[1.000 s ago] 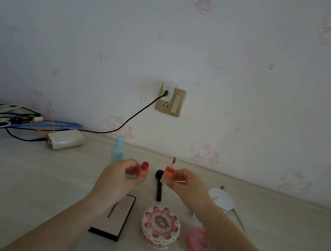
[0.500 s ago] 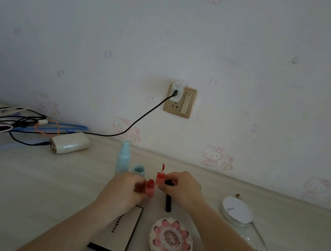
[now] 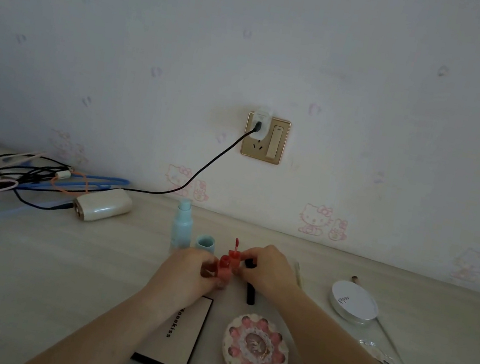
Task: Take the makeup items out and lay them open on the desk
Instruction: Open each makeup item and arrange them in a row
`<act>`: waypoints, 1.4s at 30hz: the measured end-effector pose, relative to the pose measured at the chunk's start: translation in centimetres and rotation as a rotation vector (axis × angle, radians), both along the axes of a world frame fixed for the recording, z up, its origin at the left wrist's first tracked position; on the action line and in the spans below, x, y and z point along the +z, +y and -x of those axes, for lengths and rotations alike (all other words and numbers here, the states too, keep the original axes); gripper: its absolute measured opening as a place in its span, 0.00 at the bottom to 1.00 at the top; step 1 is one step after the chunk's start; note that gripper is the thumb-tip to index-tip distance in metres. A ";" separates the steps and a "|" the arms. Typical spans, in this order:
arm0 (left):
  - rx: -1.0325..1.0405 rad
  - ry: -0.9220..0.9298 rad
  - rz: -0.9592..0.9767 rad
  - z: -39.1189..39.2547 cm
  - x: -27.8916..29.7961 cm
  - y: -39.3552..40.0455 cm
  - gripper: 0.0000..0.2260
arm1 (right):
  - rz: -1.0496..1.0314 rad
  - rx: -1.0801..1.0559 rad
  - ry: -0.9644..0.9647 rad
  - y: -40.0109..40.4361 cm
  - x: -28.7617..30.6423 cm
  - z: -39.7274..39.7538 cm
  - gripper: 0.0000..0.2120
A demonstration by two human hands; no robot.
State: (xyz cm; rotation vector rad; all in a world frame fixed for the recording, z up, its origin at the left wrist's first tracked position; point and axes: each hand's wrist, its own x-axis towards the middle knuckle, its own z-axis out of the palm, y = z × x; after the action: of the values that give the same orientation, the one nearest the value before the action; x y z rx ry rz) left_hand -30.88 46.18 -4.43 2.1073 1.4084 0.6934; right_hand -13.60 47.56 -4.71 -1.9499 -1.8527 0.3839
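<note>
Your left hand (image 3: pixel 184 271) pinches the lip-gloss bottle (image 3: pixel 223 270); right hand (image 3: pixel 268 270) pinches its wand cap (image 3: pixel 234 254).
Light, slick, likely tippy: hold the bottle's body low.

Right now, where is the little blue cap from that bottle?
The blue cap stands on the desk mid-frame in the head view, just right of the blue bottle and behind the left hand.

Dim, bluish cast, soft, wide-angle edge distortion
</note>
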 end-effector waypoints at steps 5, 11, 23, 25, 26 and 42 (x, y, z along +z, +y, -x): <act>-0.003 0.022 0.021 0.1 0.2 -0.2 0.10 | 0.012 0.014 0.021 -0.5 0.0 -0.2 0.21; 0.058 -0.016 -0.140 2.7 2.6 -2.0 0.18 | -0.120 -0.001 0.164 -4.1 3.4 -2.1 0.25; -0.184 0.253 -0.188 -4.4 5.0 -4.8 0.10 | -0.239 -0.143 0.328 -9.6 5.7 -8.5 0.14; -0.189 0.494 -0.182 -6.0 4.6 -4.4 0.09 | -0.225 -0.192 0.331 -10.8 5.1 -10.1 0.14; -0.167 0.613 -0.188 -6.7 4.5 -3.9 0.09 | -0.216 -0.219 0.327 -11.3 4.8 -10.9 0.14; -0.100 0.958 -0.245 -10.8 1.2 -0.8 0.10 | -0.011 -0.410 0.090 -13.4 1.1 -17.0 0.13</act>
State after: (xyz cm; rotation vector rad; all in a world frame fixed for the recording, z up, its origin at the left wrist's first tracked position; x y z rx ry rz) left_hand -20.11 45.33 -3.21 2.8556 1.6893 -0.2782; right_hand 3.36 34.14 -3.63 -2.1970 -1.3510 0.3229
